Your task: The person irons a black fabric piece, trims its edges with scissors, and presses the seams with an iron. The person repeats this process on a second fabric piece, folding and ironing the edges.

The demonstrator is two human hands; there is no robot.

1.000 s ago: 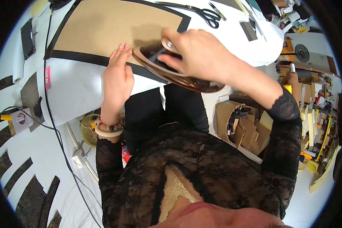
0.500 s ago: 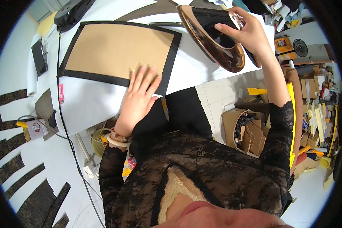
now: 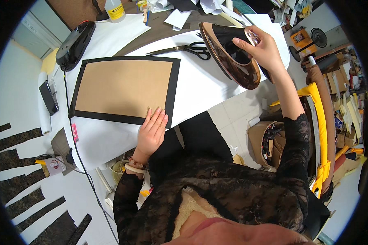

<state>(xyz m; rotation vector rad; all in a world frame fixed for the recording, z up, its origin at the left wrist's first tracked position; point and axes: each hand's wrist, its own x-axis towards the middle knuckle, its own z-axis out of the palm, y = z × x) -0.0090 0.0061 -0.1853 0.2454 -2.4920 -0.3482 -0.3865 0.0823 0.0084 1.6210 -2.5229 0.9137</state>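
Observation:
A tan rectangular panel with a black border (image 3: 120,85) lies flat on white sheeting. My left hand (image 3: 150,131) rests on its near edge towards the right corner, fingers extended and palm down, holding nothing. To the right, my right hand (image 3: 265,48) is wrapped round the handle of a brown and black clothes iron (image 3: 246,74). The iron is tilted, its rounded brown end pointing towards me; whether it touches the sheeting I cannot tell. Black-handled scissors (image 3: 192,49) lie between the panel and the iron.
At the far left sits a black appliance (image 3: 75,45), its cord running down past the panel. Near it are a phone (image 3: 49,97), a pink item (image 3: 74,132) and a spray bottle (image 3: 115,11). A cardboard box (image 3: 259,141) stands on the floor, beside a yellow-edged chair (image 3: 324,143).
My view has shifted, so the table sits lower in the picture and more of its far side shows, including the whole scissors. Both hands keep nearly the same places and holds.

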